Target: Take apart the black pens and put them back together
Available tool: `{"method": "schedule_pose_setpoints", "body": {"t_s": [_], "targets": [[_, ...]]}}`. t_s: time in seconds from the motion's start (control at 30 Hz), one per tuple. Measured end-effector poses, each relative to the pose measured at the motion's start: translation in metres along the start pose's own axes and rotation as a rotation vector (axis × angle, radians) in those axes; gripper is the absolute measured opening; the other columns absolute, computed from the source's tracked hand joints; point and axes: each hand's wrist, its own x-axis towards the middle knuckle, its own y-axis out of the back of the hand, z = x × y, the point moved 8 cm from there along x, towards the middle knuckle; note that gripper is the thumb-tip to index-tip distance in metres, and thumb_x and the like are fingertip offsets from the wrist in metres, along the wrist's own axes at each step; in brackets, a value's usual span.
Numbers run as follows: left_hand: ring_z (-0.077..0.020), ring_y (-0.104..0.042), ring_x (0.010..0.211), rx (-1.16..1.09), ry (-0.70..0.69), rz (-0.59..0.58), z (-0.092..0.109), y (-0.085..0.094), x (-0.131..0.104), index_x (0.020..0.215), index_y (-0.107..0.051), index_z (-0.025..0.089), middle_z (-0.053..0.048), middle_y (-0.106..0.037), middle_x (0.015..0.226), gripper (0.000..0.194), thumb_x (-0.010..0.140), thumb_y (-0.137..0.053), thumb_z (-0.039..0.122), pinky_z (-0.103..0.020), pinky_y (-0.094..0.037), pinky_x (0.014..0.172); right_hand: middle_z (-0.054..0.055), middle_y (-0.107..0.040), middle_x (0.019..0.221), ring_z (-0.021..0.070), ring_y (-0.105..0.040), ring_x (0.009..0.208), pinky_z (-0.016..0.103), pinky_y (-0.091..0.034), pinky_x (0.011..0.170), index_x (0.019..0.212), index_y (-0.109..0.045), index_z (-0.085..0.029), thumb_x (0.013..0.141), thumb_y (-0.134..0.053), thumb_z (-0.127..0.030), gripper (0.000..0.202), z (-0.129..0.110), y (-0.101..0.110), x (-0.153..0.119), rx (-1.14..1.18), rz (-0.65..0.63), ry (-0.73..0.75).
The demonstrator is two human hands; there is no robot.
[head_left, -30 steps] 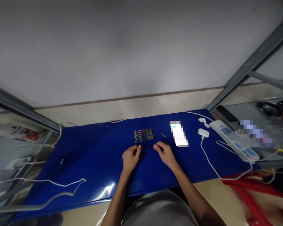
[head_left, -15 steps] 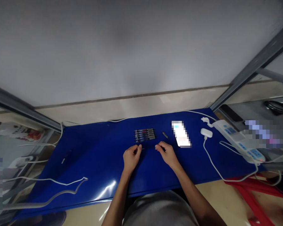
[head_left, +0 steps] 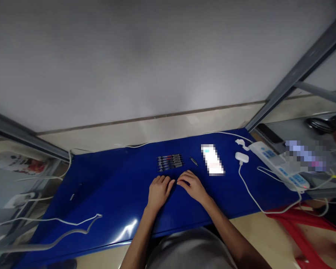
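Observation:
Several dark pens point(head_left: 170, 162) lie side by side in a row on the blue desktop point(head_left: 120, 175), just beyond my hands. My left hand point(head_left: 159, 191) has its fingers curled with the thumb pressed to them; whatever they hold, if anything, is hidden. Close to its thumb, my right hand point(head_left: 192, 185) makes a pinch with thumb and index finger, and what is in it is too small to make out. A short dark pen-like piece point(head_left: 194, 161) rests right of the row, beside a phone point(head_left: 212, 160) with a bright screen.
To the right are a white earbud case point(head_left: 242, 157) on a cable and a white power strip point(head_left: 280, 164). White cables point(head_left: 72, 223) cross the desk's left side, where a small dark object point(head_left: 76, 191) lies. Metal posts point(head_left: 302, 74) flank the desk.
My hands have come closer together, fingertips nearly meeting. The thin dark piece between them earlier no longer shows. The view has shifted slightly.

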Motion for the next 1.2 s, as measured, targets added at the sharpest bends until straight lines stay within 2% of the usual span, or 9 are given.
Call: {"method": "schedule_pose_setpoints", "body": {"t_s": [0.07, 0.17, 0.27, 0.4, 0.6, 0.73, 0.9, 1.03, 1.2], "targets": [[-0.0191, -0.053, 0.08, -0.008, 0.011, 0.008, -0.001, 0.001, 0.001, 0.085, -0.06, 0.02, -0.005, -0.063, 0.081, 0.035, 0.101, -0.037, 0.04, -0.031, -0.035, 0.075, 0.008, -0.067, 0.099, 0.0239, -0.059, 0.098, 0.042, -0.047, 0.09, 0.098, -0.07, -0.025, 0.095, -0.055, -0.029, 0.017, 0.002, 0.011, 0.0, -0.076, 0.131, -0.024], [-0.0187, -0.053, 0.077, -0.029, 0.08, 0.043, -0.008, 0.004, 0.001, 0.083, -0.059, 0.021, -0.005, -0.062, 0.079, 0.034, 0.101, -0.035, 0.038, -0.031, -0.035, 0.074, 0.012, -0.056, 0.13, 0.0304, -0.047, 0.123, 0.052, -0.039, 0.102, 0.114, -0.067, -0.026, 0.097, -0.046, -0.027, 0.027, 0.012, 0.025, -0.004, -0.303, 0.352, -0.123], [-0.018, -0.053, 0.075, -0.073, 0.16, 0.089, -0.015, 0.008, 0.0, 0.078, -0.056, 0.021, -0.004, -0.061, 0.076, 0.035, 0.101, -0.035, 0.037, -0.029, -0.035, 0.07, 0.015, -0.039, 0.148, 0.0365, -0.036, 0.131, 0.058, -0.037, 0.099, 0.124, -0.062, -0.023, 0.098, -0.042, -0.027, 0.033, 0.024, 0.022, -0.004, -0.483, 0.389, -0.22], [-0.0167, -0.053, 0.072, -0.134, 0.239, 0.152, -0.024, 0.012, -0.002, 0.073, -0.053, 0.021, -0.003, -0.06, 0.073, 0.036, 0.101, -0.036, 0.037, -0.027, -0.033, 0.066, 0.018, -0.049, 0.134, 0.0361, -0.042, 0.121, 0.056, -0.038, 0.094, 0.127, -0.06, -0.02, 0.098, -0.04, -0.023, 0.035, 0.032, 0.019, -0.007, -0.565, 0.402, -0.269], [-0.0163, -0.054, 0.072, -0.164, 0.267, 0.148, -0.028, 0.01, -0.003, 0.071, -0.052, 0.021, -0.003, -0.061, 0.073, 0.037, 0.1, -0.036, 0.039, -0.027, -0.033, 0.064, 0.015, -0.057, 0.099, 0.0292, -0.052, 0.09, 0.048, -0.043, 0.083, 0.111, -0.067, -0.019, 0.096, -0.04, -0.019, 0.031, 0.033, 0.025, -0.011, -0.488, 0.397, -0.295], [-0.0164, -0.054, 0.071, -0.151, 0.271, 0.147, -0.027, 0.01, -0.003, 0.072, -0.053, 0.021, -0.003, -0.061, 0.072, 0.038, 0.1, -0.036, 0.04, -0.027, -0.032, 0.064, 0.012, -0.058, 0.095, 0.0269, -0.056, 0.089, 0.043, -0.046, 0.084, 0.11, -0.062, -0.018, 0.096, -0.035, -0.018, 0.03, 0.031, 0.033, -0.015, -0.299, 0.471, -0.272], [-0.0171, -0.053, 0.071, -0.088, 0.236, 0.142, -0.022, 0.011, -0.002, 0.073, -0.054, 0.021, -0.003, -0.062, 0.072, 0.037, 0.1, -0.037, 0.039, -0.028, -0.031, 0.065, 0.003, -0.059, 0.074, 0.0181, -0.057, 0.061, 0.029, -0.045, 0.057, 0.112, -0.056, -0.021, 0.098, -0.04, -0.029, 0.023, 0.041, 0.029, -0.02, 0.077, 0.419, -0.334], [-0.0174, -0.053, 0.072, -0.071, 0.233, 0.15, -0.021, 0.012, -0.002, 0.073, -0.055, 0.021, -0.003, -0.062, 0.072, 0.037, 0.1, -0.037, 0.039, -0.028, -0.031, 0.066, 0.004, -0.064, 0.08, 0.0186, -0.061, 0.071, 0.029, -0.048, 0.064, 0.105, -0.059, -0.021, 0.094, -0.053, -0.037, 0.02, 0.042, 0.026, -0.017, 0.219, 0.369, -0.311], [-0.0175, -0.053, 0.073, -0.05, 0.209, 0.137, -0.019, 0.012, -0.002, 0.074, -0.055, 0.021, -0.003, -0.063, 0.073, 0.037, 0.1, -0.037, 0.039, -0.028, -0.033, 0.069, 0.004, -0.066, 0.081, 0.019, -0.063, 0.073, 0.03, -0.051, 0.069, 0.092, -0.064, -0.021, 0.095, -0.052, -0.04, 0.022, 0.04, 0.026, -0.013, 0.235, 0.331, -0.293]]}}
